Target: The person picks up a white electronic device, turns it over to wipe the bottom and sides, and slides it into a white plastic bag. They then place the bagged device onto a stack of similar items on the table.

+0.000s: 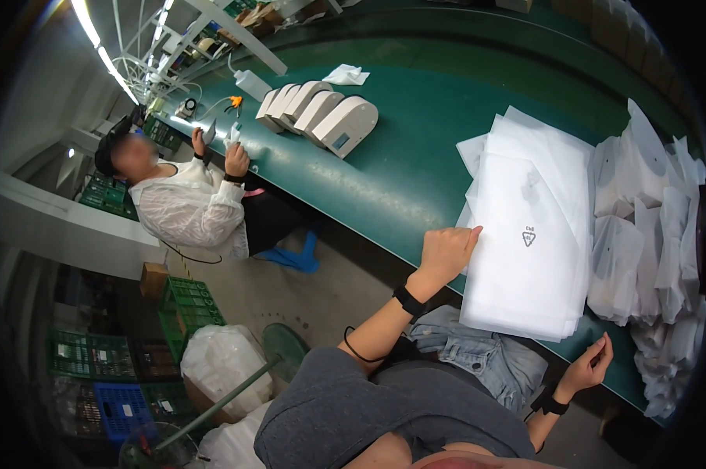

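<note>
Nearest, the right hand point(587, 367) hangs off the near table edge, fingers loosely curled, holding nothing. The left hand point(445, 252) pinches the near left corner of the stack of white foam bags point(525, 234), which lies on the green table point(415, 148) and bears a small dark triangular mark. Right of it lies a loose heap of white bags point(650, 234). Farther left stand five white housings point(318, 113) in a row. A co-worker point(189, 195) sits far left beside green crates point(185, 301).
</note>
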The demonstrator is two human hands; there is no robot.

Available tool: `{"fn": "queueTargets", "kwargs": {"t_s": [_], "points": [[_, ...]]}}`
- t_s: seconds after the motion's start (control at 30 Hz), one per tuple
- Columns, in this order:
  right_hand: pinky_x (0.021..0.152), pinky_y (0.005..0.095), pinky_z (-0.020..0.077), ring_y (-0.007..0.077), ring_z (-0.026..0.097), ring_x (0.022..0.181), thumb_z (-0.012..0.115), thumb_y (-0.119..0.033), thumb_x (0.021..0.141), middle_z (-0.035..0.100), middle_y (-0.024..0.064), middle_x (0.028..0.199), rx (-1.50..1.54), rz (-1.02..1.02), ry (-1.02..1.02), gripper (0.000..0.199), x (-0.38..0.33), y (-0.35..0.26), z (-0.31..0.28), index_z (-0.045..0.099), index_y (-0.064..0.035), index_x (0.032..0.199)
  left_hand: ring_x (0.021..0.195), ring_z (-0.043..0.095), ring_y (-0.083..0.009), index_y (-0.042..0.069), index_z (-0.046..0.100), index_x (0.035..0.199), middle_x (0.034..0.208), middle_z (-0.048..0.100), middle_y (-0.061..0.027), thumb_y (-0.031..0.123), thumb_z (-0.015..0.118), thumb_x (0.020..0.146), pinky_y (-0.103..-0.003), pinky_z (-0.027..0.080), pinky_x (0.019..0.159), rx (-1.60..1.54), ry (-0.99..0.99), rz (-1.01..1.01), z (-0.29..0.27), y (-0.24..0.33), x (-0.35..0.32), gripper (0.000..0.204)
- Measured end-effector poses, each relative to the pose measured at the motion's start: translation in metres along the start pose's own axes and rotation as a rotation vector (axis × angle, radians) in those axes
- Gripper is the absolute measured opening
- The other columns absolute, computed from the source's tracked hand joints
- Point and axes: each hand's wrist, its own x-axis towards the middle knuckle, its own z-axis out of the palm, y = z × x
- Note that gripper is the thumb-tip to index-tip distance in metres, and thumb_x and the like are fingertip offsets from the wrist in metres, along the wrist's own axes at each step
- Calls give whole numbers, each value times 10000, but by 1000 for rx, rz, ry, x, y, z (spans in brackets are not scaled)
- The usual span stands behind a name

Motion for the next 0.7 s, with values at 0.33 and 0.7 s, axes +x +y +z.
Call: {"fn": "queueTargets", "kwargs": {"t_s": [0.33,0.7], "points": [[622,230,466,120,578,695,552,-91,918,658,69,897,-6,-13,2,167,1,-2,2,631,20,1016,509,530,-261,23,546,704,570,512,-145,189,529,903,-337,398,463,-174,-161,-152,-11,-10,6,259],[593,248,464,140,582,674,553,-74,911,659,91,883,-33,-62,17,148,3,-6,-1,633,17,996,982,533,-298,-6,391,1292,1090,534,-149,199,616,825,-430,432,807,360,414,199,-93,-178,144,558]]}}
